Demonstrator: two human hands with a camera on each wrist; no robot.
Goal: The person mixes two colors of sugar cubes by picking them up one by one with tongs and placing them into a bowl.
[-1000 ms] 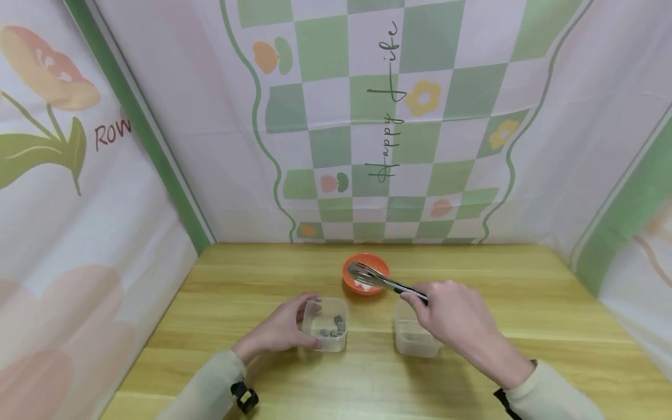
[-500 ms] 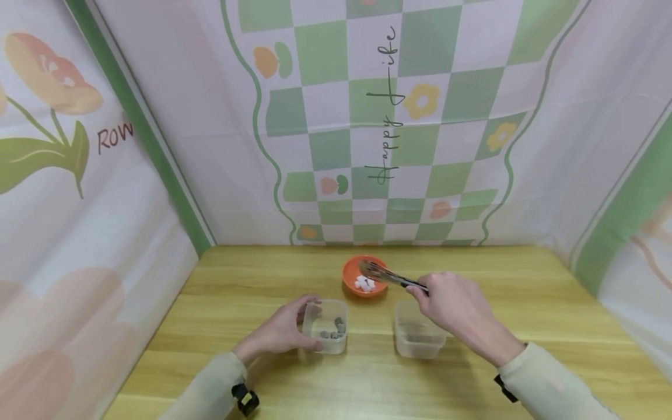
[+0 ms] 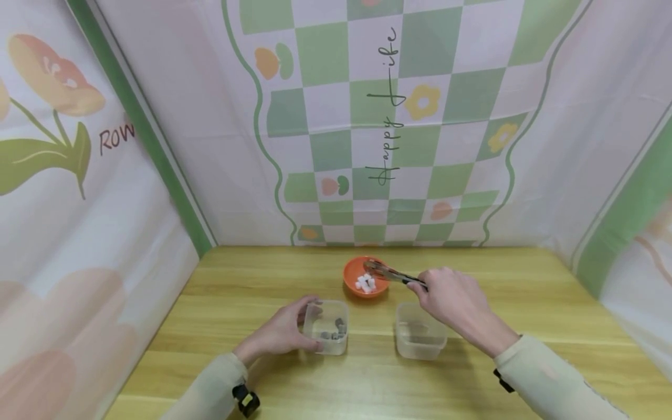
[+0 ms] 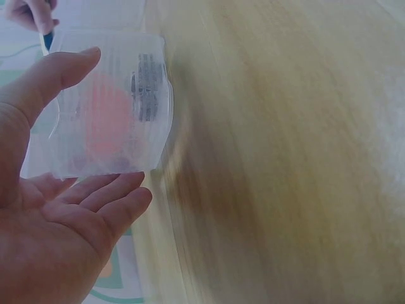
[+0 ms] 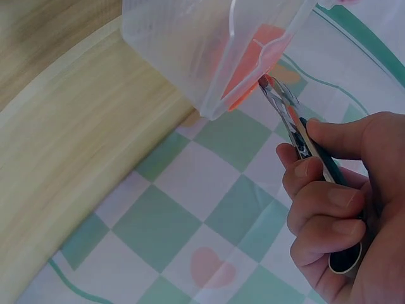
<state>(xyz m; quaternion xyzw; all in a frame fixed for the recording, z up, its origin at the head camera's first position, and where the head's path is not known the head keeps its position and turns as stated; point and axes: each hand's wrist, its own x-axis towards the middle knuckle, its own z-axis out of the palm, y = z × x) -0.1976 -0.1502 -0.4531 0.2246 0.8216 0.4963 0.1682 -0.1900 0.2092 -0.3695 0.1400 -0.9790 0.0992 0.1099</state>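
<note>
My left hand [image 3: 280,329] steadies a clear plastic container [image 3: 332,349], thumb on its near side and fingers at its far side. Several small dark grey cubes [image 3: 333,334] lie in that container. With my right hand [image 3: 455,300] I grip metal tongs [image 3: 392,275] by their dark handles, fingers wrapped round them in the right wrist view. The tongs' heads reach over the right part of an orange bowl [image 3: 352,270]. In this bowl sit several white cubes [image 3: 365,284], left of and below the tong tips. Nothing shows between the tips.
A second clear plastic container [image 3: 417,351] stands on the wooden table [image 3: 367,391], below my right hand and partly overlapped by it. Behind the table's far edge hangs a checkered green and white cloth [image 3: 370,128], with more cloth [image 3: 121,233] at the sides.
The tongs have shifted right and slightly up across the bowl, uncovering the white cubes. My right hand has drawn up a little. The left hand and its container stay in place.
</note>
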